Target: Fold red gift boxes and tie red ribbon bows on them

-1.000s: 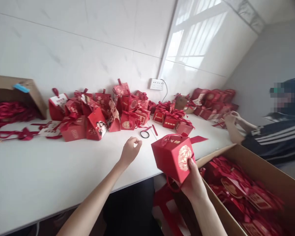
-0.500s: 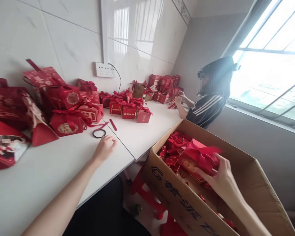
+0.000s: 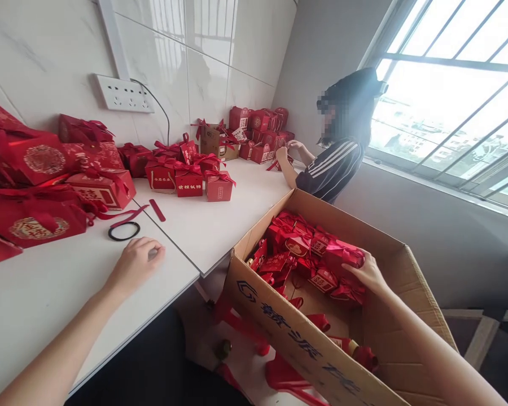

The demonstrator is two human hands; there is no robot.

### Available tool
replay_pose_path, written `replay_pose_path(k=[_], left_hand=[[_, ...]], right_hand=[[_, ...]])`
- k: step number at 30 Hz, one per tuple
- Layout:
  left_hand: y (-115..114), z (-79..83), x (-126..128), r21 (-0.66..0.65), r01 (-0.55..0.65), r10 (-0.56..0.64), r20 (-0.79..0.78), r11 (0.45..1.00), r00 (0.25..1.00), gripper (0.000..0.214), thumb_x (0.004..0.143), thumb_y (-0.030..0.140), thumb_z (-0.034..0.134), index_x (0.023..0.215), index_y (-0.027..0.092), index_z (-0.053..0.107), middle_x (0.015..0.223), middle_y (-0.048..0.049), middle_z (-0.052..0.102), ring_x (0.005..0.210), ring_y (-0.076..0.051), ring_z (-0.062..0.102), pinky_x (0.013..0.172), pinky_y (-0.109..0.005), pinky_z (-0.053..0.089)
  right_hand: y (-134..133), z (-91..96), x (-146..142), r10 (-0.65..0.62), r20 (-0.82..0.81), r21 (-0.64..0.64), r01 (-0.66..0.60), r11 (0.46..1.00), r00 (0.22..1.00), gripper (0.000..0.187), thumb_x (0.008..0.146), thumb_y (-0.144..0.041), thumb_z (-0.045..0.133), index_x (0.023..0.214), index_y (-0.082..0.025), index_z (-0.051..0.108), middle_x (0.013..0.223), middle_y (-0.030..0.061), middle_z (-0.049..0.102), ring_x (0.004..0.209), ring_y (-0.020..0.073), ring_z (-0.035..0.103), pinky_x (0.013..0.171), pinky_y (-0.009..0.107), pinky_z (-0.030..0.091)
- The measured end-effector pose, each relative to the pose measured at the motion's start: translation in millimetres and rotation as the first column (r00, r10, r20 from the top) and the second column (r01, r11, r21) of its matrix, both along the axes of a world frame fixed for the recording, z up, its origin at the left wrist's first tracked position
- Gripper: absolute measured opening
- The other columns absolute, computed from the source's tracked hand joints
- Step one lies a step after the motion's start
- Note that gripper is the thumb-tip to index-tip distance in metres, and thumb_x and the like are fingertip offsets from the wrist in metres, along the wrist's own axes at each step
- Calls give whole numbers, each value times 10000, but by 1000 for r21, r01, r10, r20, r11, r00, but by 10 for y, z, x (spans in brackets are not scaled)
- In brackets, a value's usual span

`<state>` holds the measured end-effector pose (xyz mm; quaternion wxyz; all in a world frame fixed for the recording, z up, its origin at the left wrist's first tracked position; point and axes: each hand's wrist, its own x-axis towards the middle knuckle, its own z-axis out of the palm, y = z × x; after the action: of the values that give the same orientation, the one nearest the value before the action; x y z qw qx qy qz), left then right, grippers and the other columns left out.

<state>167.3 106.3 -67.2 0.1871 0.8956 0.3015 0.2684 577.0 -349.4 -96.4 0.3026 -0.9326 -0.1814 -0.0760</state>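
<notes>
Inside the large cardboard carton (image 3: pixel 305 338), my right hand (image 3: pixel 369 273) grips a red gift box (image 3: pixel 338 255) with a pink-red ribbon bow by its right end. It is at the level of several other red gift boxes (image 3: pixel 298 242) in the carton; whether it rests on them I cannot tell. My left hand (image 3: pixel 138 262) lies on the white table (image 3: pixel 88 293) with its fingers curled in and nothing seen in them. Just beyond it are a black ring (image 3: pixel 124 230), a loose red ribbon (image 3: pixel 129 216) and a small red strip (image 3: pixel 157 210).
Several red gift boxes with bows (image 3: pixel 189 179) stand along the tiled wall, below a socket strip (image 3: pixel 125 94). A co-worker in a striped dark sleeve (image 3: pixel 336 166) handles something red by a stack of boxes (image 3: pixel 258 132). A red stool (image 3: pixel 288 375) is under the table.
My right hand has lowered the red gift box deeper into the carton, toward its far side. The view has swung right. My left hand stays curled on the table.
</notes>
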Motion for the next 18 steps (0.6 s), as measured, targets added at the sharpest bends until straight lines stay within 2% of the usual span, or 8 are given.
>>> replay_pose_path(k=[3,5,7,9,13,16,18], left_hand=[[13,-24,-1,8,-2,2,3,1000,1000,196,741,347,430,655,215,547,779,-41,629,849,-232,542,801,-367,451],[22,-41,-1,18,-6,6,12,1000,1000,191,744,344,435,657,220,552,778,-45,635,840,-234,549,788,-360,452],[24,-51,-2,30,-6,5,28,1000,1000,187,745,336,437,653,221,551,770,-52,641,818,-234,555,780,-358,450],[14,-52,-5,36,-2,0,37,999,999,183,749,324,438,654,217,551,764,-58,643,806,-231,560,773,-355,448],[3,-56,-8,36,6,-7,34,999,999,204,765,326,428,647,211,548,757,-59,637,795,-219,561,759,-345,446],[44,-92,15,48,19,-21,50,999,999,212,771,322,424,649,208,554,752,-59,632,785,-216,553,759,-345,441],[66,-123,35,59,23,-27,63,998,998,203,773,306,432,657,203,563,741,-58,629,775,-218,550,766,-356,436]], right_hand=[[111,-342,22,15,-160,101,2,995,987,809,520,-418,677,1234,-171,389,1194,129,552,1105,289,535,926,393,440],[207,-558,7,-19,-223,101,42,994,975,802,545,-384,655,1259,-175,354,1131,125,596,1010,285,598,848,395,486],[311,-710,-14,-67,-241,75,88,993,968,805,563,-372,643,1278,-174,332,1071,130,624,928,301,632,789,418,503],[421,-784,-30,-93,-240,61,110,992,966,795,587,-368,627,1296,-189,314,1057,122,632,902,301,641,769,417,505],[610,-735,-42,-90,-206,43,101,994,974,747,624,-328,595,1302,-182,319,1084,111,629,942,285,634,769,373,506],[680,-588,-125,-98,-159,23,103,994,982,652,680,-321,588,1279,-179,373,1005,94,652,867,283,651,713,383,516],[742,-468,-285,-76,-122,18,79,997,990,544,749,-335,588,1247,-189,426,979,82,648,836,264,648,688,386,520]])
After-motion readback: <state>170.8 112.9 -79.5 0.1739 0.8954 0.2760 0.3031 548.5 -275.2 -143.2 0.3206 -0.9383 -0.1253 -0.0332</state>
